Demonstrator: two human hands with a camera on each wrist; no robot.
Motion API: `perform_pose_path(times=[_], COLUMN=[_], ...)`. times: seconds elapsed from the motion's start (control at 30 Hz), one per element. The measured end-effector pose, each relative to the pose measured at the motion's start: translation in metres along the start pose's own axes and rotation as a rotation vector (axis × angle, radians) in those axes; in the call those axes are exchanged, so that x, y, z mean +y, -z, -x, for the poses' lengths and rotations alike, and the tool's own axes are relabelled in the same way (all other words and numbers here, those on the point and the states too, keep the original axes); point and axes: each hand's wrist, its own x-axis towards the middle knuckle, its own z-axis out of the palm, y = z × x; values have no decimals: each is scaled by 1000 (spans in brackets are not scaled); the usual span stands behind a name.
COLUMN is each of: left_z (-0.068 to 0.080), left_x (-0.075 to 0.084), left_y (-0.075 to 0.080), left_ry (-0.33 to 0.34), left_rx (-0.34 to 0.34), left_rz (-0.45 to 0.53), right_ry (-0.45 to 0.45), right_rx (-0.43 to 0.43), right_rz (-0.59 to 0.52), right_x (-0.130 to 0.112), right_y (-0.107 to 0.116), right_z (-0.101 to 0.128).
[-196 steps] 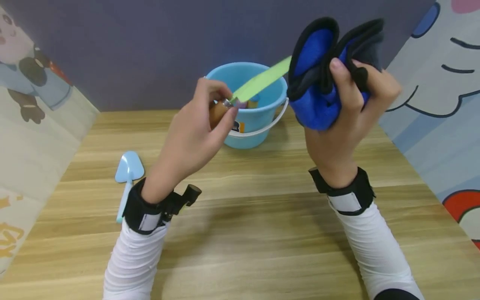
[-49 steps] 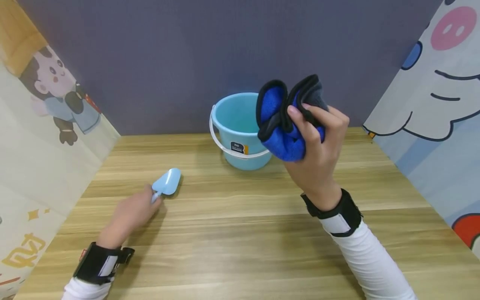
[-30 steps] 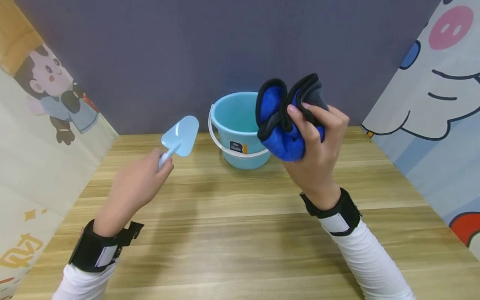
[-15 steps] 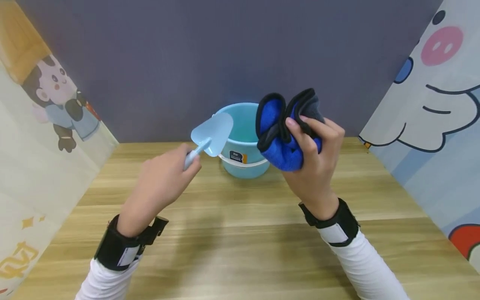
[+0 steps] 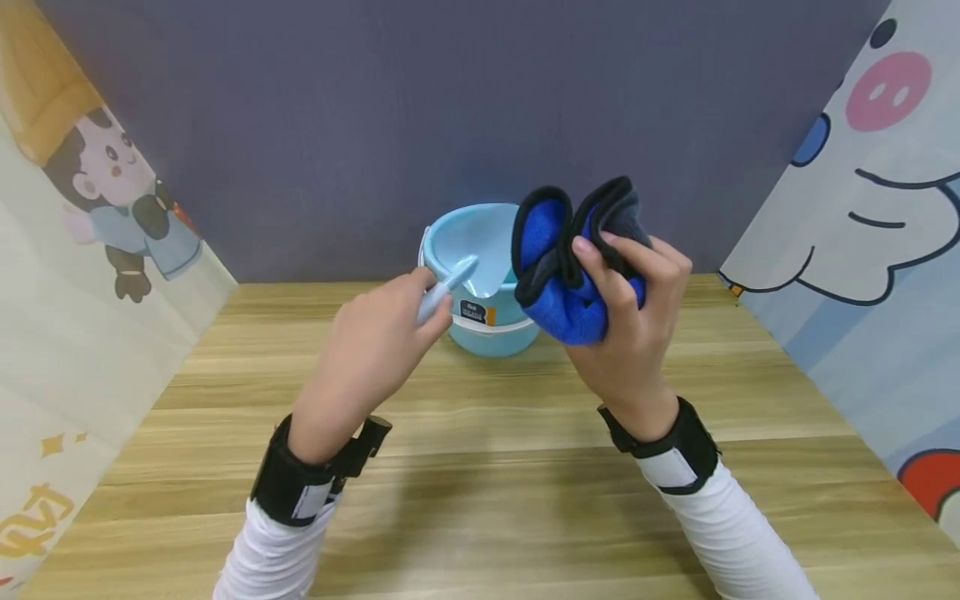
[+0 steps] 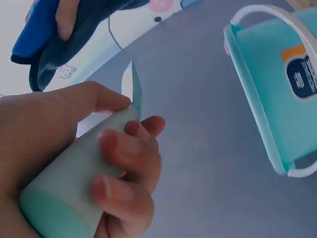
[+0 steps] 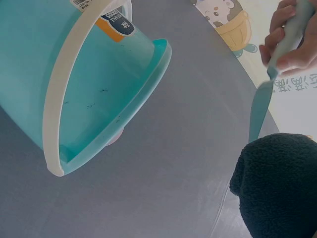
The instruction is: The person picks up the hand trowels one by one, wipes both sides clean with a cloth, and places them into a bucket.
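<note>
My left hand [image 5: 375, 342] grips a light blue toy trowel [image 5: 486, 237] by its handle. In the head view the trowel's blade overlaps the mouth of a light blue bucket [image 5: 491, 342]. The left wrist view shows my fingers curled round the thick trowel handle [image 6: 81, 168]. Raised just to the right, my right hand [image 5: 637, 317] holds a bunched blue and dark grey cloth [image 5: 566, 287] with black edging. In the right wrist view, the trowel blade [image 7: 260, 109] points toward the cloth [image 7: 282, 183]. The bucket's contents are hidden.
The bucket stands at the back of a wood-grain table [image 5: 510, 467], close to a dark grey back panel [image 5: 337, 133]. Its white handle hangs down in front. Cartoon-printed side panels [image 5: 862, 242] flank the table left and right.
Earlier my left hand held a wooden-handled tool with a green blade over the bucket. It then lifted the blue trowel off the table and moved right with it. The right hand kept the cloth.
</note>
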Motion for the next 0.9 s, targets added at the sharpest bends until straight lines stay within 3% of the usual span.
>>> perform_pose_path(times=[0.33, 0.53, 0.9], left_z=[2, 4, 6], left_x=[11, 14, 17], left_y=[-13, -18, -21], left_ry=[-50, -103, -179], left_rx=[72, 111, 174], left_rz=[-81, -97, -42], right_ry=[46, 93, 140], right_rx=[-29, -137, -318], right_rz=[-19, -21, 29], right_x=[-6, -13, -17], right_y=[1, -1, -3], right_z=[2, 14, 20])
